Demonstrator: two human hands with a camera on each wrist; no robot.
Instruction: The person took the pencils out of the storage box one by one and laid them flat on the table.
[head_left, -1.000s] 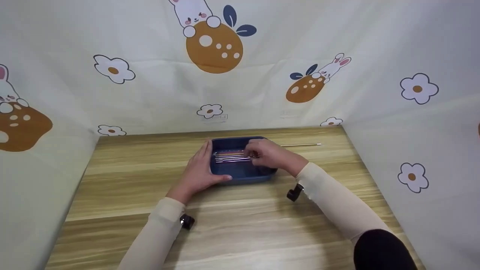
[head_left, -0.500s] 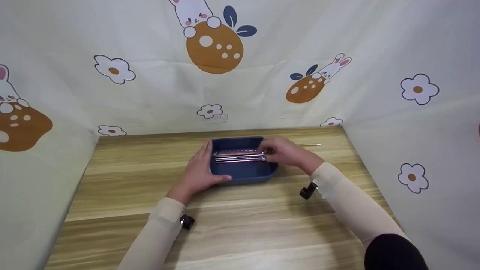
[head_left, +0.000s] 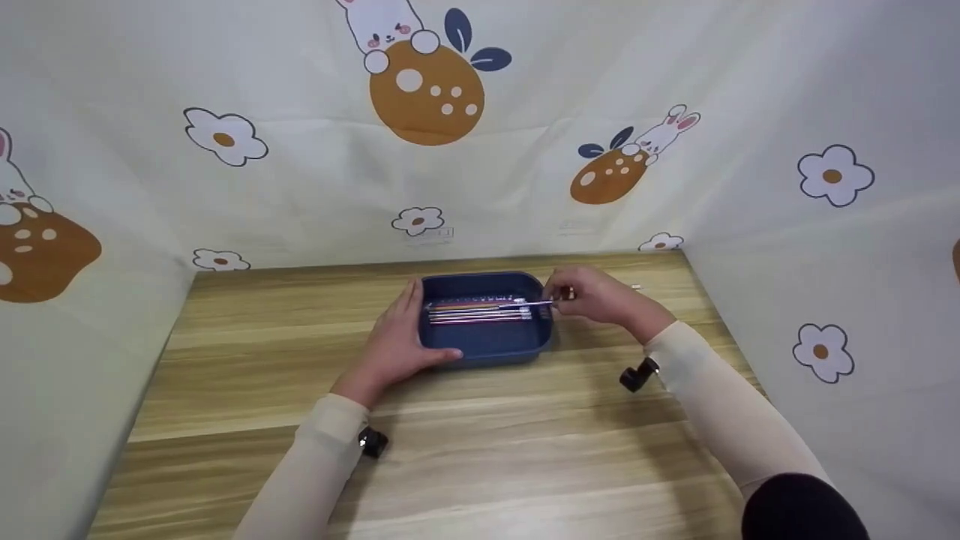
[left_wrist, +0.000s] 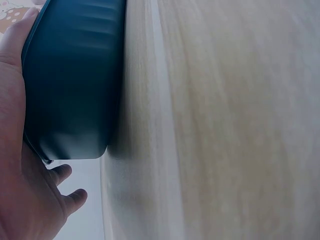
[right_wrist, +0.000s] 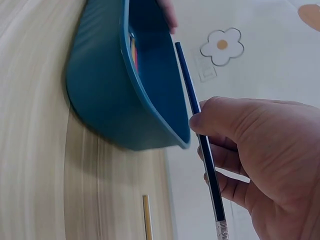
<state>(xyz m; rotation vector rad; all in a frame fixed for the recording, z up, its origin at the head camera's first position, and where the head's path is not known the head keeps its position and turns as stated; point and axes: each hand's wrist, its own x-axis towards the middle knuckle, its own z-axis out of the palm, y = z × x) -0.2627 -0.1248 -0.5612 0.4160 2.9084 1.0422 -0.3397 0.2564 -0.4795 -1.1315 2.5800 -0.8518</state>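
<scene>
My right grip (head_left: 598,298) pinches a dark pencil (right_wrist: 211,175), one end over the blue bin (head_left: 480,343); my left grip (head_left: 396,337), spread, braces the bin. I judge I'm passing it across the bin's end; the next move calls for clearing the other pencils (head_left: 469,315) inside.

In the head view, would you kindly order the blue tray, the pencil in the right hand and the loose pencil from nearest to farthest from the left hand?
1. Blue tray: touching the left hand.
2. Held pencil: in the right hand, at the tray's right end.
3. Loose pencil: farther right, only its end showing past that hand.
</scene>
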